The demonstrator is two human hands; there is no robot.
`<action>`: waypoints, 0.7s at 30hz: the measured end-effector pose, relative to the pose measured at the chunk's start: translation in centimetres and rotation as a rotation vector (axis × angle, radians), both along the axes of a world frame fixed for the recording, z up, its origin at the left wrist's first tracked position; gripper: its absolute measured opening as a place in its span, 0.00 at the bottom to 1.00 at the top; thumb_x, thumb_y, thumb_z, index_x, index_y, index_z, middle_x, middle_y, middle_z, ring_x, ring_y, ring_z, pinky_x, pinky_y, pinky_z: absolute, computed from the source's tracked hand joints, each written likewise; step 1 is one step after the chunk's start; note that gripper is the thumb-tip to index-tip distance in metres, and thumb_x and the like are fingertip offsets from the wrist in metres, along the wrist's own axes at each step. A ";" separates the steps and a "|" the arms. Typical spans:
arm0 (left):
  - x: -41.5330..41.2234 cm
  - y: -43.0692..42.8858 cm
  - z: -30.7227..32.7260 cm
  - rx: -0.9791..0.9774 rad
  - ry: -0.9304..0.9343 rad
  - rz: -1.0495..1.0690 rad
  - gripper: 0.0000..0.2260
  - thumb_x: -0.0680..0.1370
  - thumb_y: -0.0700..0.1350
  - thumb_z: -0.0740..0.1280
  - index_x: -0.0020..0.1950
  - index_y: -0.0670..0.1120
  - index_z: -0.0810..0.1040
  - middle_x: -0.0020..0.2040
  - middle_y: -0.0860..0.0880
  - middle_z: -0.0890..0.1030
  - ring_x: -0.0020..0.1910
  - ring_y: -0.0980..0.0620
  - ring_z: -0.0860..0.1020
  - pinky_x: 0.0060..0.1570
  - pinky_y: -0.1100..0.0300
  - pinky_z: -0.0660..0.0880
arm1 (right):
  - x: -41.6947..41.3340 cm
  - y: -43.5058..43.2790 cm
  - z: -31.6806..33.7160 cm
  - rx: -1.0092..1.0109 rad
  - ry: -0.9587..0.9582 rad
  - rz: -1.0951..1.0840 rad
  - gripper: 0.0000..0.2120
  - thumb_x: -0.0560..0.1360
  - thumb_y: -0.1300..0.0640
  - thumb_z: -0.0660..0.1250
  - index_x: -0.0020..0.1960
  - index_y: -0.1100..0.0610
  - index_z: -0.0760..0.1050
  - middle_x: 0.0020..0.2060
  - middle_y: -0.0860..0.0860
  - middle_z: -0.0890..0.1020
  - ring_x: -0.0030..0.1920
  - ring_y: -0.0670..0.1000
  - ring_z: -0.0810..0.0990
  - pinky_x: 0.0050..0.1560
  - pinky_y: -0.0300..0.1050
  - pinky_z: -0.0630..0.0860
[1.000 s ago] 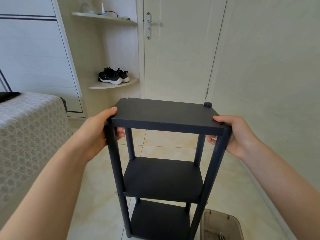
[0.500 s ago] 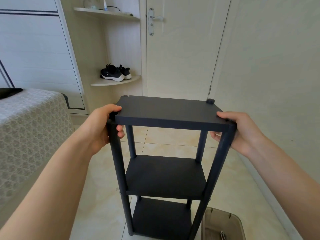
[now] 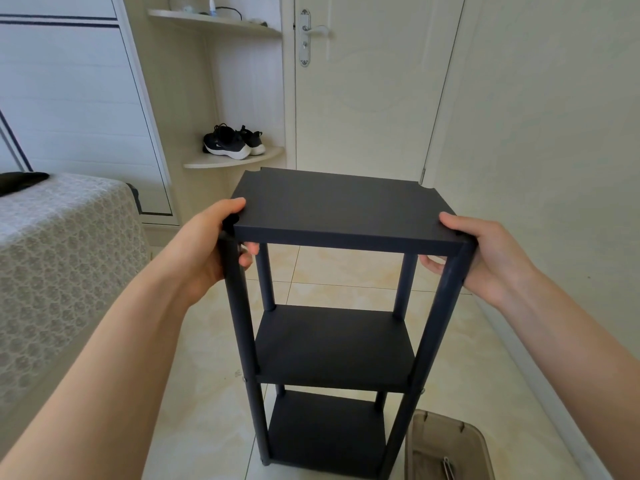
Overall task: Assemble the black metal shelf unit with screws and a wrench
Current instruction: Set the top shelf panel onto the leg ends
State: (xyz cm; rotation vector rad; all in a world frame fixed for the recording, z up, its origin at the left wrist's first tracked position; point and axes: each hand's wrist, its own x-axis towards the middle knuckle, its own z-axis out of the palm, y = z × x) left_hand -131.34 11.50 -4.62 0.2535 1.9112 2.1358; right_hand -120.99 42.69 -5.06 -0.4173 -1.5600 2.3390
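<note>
Head view: a black 3-tier shelf unit (image 3: pixel 332 344) stands upright on the tiled floor (image 3: pixel 207 393), straight ahead of the person and between both forearms.
Left hand (image 3: pixel 207 244): the thumb lies on the top panel (image 3: pixel 343 209) at its near-left corner. The fingers curl round the front-left post (image 3: pixel 239 306) just beneath it, clamped.
Right hand (image 3: pixel 485 254): the thumb rests on the near-right corner and the fingers tuck under the panel beside the front-right post (image 3: pixel 440 306), so this hand grips as well.
Key relation: the unit's long axis runs vertical and the top panel sits at hand level. With 1 hand on each near corner, neither is nearer, so any lift, press or shift would go through these 2 grips together.
Fasteners: small screw heads (image 3: pixel 245 378) show on the front posts at the middle tier. The hands hide the near top joints.
Tool: a metal tool (image 3: pixel 447 466), possibly the wrench, lies in a translucent bin (image 3: pixel 450 441) at the unit's foot, on the right-hand side and well below both hands.
Change: 1.0 s ago a round post end stood above the far-right corner. It no longer shows, and cut-out notches mark the 2 far corners. More of the panel's top face is visible. The grips hold the same corners.
Stage: all 3 tiers are in place, so the build looks nearly finished. I judge the top is being seated or checked.
Room: a patterned bed cover (image 3: pixel 62 254) on the left, sneakers (image 3: pixel 232 143) on a corner shelf, and a door (image 3: pixel 363 98) behind.
</note>
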 end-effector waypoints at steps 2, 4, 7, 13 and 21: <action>0.0 0.1 -0.1 0.008 0.000 0.014 0.13 0.82 0.54 0.62 0.55 0.44 0.75 0.26 0.48 0.68 0.25 0.51 0.67 0.42 0.53 0.69 | 0.0 0.1 0.0 0.001 0.001 0.010 0.12 0.74 0.59 0.71 0.57 0.60 0.78 0.42 0.52 0.85 0.43 0.52 0.85 0.43 0.50 0.82; -0.1 0.2 -0.2 0.005 -0.001 0.027 0.13 0.82 0.54 0.62 0.54 0.44 0.75 0.25 0.49 0.65 0.24 0.51 0.66 0.42 0.53 0.69 | 0.1 0.1 -0.1 0.007 0.003 0.022 0.13 0.74 0.58 0.71 0.57 0.60 0.78 0.43 0.53 0.85 0.44 0.52 0.85 0.43 0.50 0.82; -0.1 0.1 -0.1 0.012 0.007 0.010 0.12 0.82 0.53 0.63 0.53 0.44 0.75 0.25 0.48 0.67 0.24 0.51 0.66 0.43 0.52 0.69 | 0.1 0.2 -0.2 0.020 0.014 0.043 0.13 0.75 0.58 0.71 0.58 0.60 0.78 0.45 0.53 0.84 0.46 0.52 0.85 0.45 0.50 0.82; 0.0 -0.2 -0.2 0.045 0.035 -0.034 0.12 0.81 0.52 0.64 0.54 0.43 0.76 0.28 0.47 0.71 0.26 0.51 0.70 0.43 0.51 0.70 | 0.0 0.6 0.1 0.069 0.013 0.083 0.07 0.75 0.58 0.69 0.52 0.58 0.80 0.44 0.51 0.84 0.44 0.50 0.84 0.44 0.48 0.82; 0.7 -0.2 -0.1 0.042 -0.028 -0.068 0.11 0.81 0.49 0.62 0.49 0.42 0.74 0.26 0.47 0.68 0.25 0.50 0.67 0.42 0.51 0.70 | -0.3 1.3 1.7 0.071 -0.213 0.084 0.07 0.75 0.59 0.70 0.51 0.60 0.77 0.33 0.52 0.82 0.31 0.49 0.82 0.31 0.44 0.78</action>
